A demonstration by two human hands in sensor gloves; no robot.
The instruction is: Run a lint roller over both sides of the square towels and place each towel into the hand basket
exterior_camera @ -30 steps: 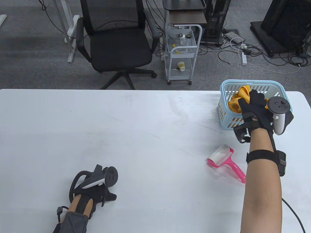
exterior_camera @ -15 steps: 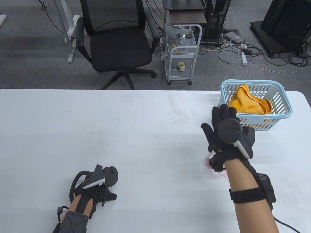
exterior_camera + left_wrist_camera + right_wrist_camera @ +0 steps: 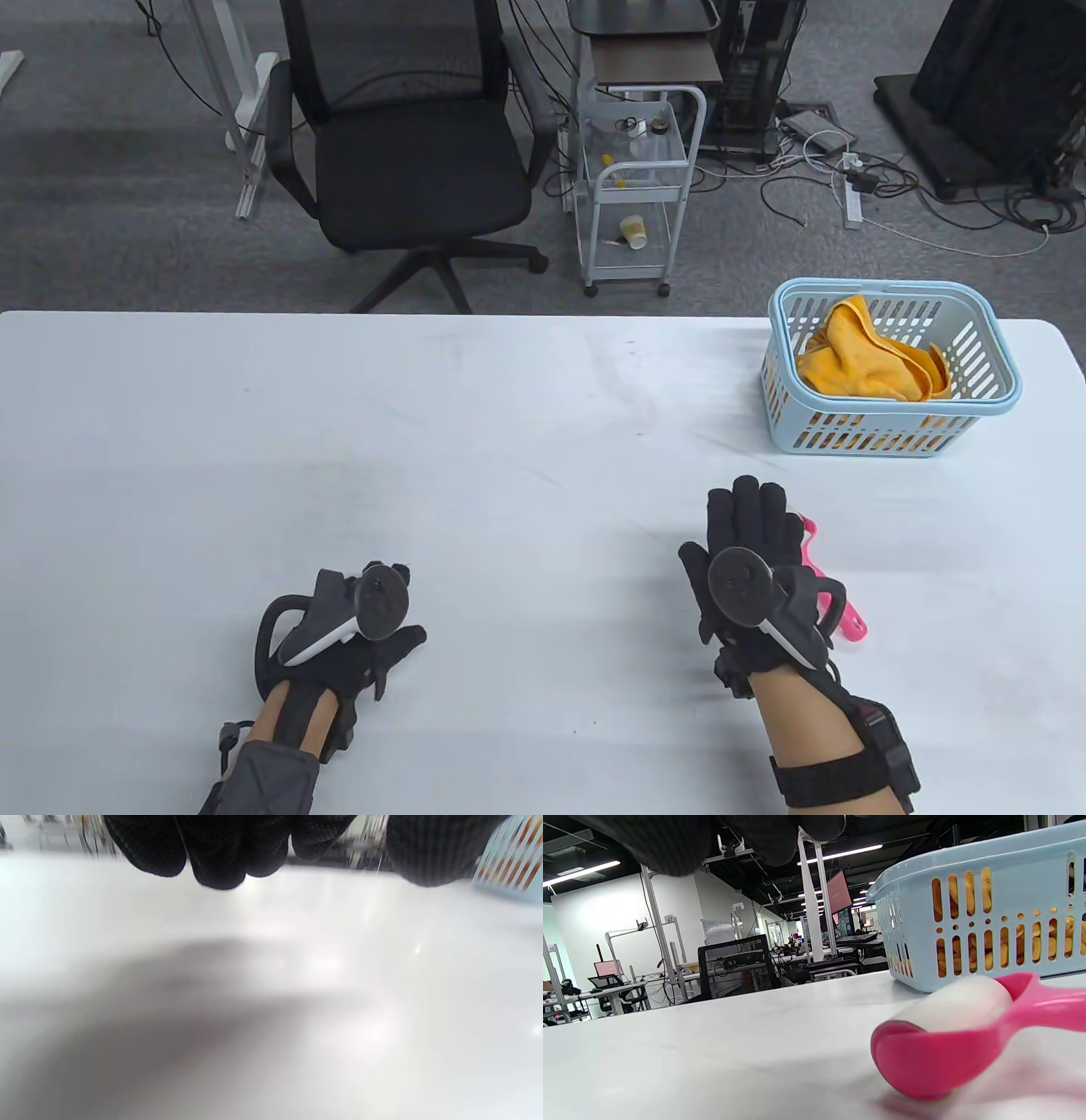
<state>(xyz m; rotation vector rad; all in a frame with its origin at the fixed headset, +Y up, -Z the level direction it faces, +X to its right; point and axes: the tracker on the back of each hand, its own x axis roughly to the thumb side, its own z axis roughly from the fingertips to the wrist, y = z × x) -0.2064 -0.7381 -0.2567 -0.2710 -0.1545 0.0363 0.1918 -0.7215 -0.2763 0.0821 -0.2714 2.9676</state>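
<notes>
A light blue hand basket (image 3: 984,340) stands at the table's far right with crumpled orange towels (image 3: 865,361) inside it. The pink lint roller (image 3: 813,543) lies on the table in front of the basket, mostly hidden under my right hand (image 3: 747,522). That hand hovers over it with straight fingers and holds nothing. In the right wrist view the lint roller (image 3: 950,1027) lies flat just below the fingers (image 3: 670,844), with the basket (image 3: 988,921) behind it. My left hand (image 3: 394,641) rests on the table at the near left, its fingers (image 3: 216,853) relaxed and empty.
The white table (image 3: 424,441) stretches wide between the hands and the far edge. Beyond it stand a black office chair (image 3: 407,153) and a small white cart (image 3: 636,187), with cables on the floor.
My right hand let go of the orange towel in the basket and drew back toward me, ending over the lint roller. My left hand slid slightly forward.
</notes>
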